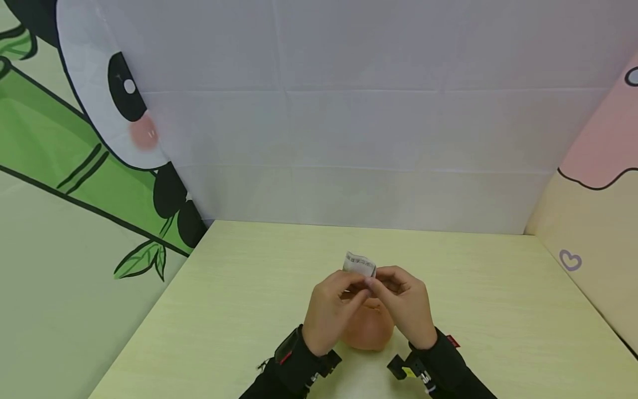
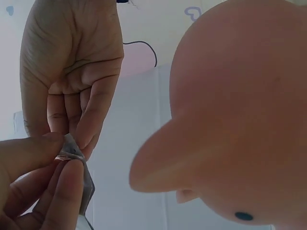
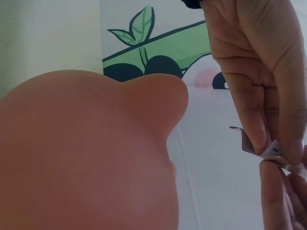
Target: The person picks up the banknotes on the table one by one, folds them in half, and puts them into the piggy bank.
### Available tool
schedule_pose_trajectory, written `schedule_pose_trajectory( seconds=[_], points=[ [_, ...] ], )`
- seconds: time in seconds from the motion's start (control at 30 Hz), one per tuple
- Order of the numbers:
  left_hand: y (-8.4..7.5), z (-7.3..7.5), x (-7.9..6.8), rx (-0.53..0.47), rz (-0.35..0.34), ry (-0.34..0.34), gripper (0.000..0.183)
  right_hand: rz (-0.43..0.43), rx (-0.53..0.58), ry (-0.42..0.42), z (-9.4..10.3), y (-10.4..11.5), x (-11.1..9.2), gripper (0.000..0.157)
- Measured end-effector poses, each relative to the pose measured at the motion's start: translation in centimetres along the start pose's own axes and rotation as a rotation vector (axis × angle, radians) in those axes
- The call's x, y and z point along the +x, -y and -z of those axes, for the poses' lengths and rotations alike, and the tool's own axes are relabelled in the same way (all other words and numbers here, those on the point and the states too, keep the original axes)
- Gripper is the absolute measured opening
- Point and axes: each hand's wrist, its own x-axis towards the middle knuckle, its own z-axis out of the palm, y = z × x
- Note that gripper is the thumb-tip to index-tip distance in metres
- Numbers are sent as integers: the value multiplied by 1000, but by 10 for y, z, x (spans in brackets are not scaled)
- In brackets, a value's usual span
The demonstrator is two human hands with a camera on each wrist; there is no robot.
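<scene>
A small printed slip of paper that looks like a folded banknote (image 1: 359, 264) stands up between the fingertips of both hands. My left hand (image 1: 325, 313) pinches it from the left, thumb against fingers. From the other side my right hand (image 1: 411, 307) pinches the same slip, the two thumbs nearly meeting. Creases show in the paper (image 2: 87, 189) in the left wrist view; its lower part is hidden by fingers. Below the hands on the table sits a rounded pinkish-orange piggy bank (image 1: 368, 328), partly covered by them. Its ear and a dark eye show in the left wrist view.
The pale wooden table (image 1: 249, 288) spreads around the hands. A white cloth backdrop (image 1: 349, 138) stands behind it, with a printed panda and bamboo on the left side panel and a pink figure on the right.
</scene>
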Motion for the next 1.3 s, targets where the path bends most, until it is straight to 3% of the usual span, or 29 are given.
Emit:
schedule_pose_trajectory(
  seconds=[0.17,0.5,0.77,0.9,1.03,1.2,1.3],
  points=[
    [0,-2,-1,31,-30,-2,19,17,-11,-18,1,-2,0,10],
    [0,-1,1,-13,-32,1,17,36,1,-32,3,-1,2,10],
    [-2,6,2,-34,-68,-56,4,48,-53,-73,6,-1,4,7],
    [0,12,3,-37,-90,-109,9,24,-71,-81,6,1,4,8],
    [-2,19,3,-17,0,-109,21,7,-82,-81,5,6,2,9],
    [-2,28,3,-185,213,44,37,-6,-82,-63,4,11,-1,9],
    [-1,32,5,-296,279,134,36,-5,-81,-48,3,14,-3,9]
  ],
)
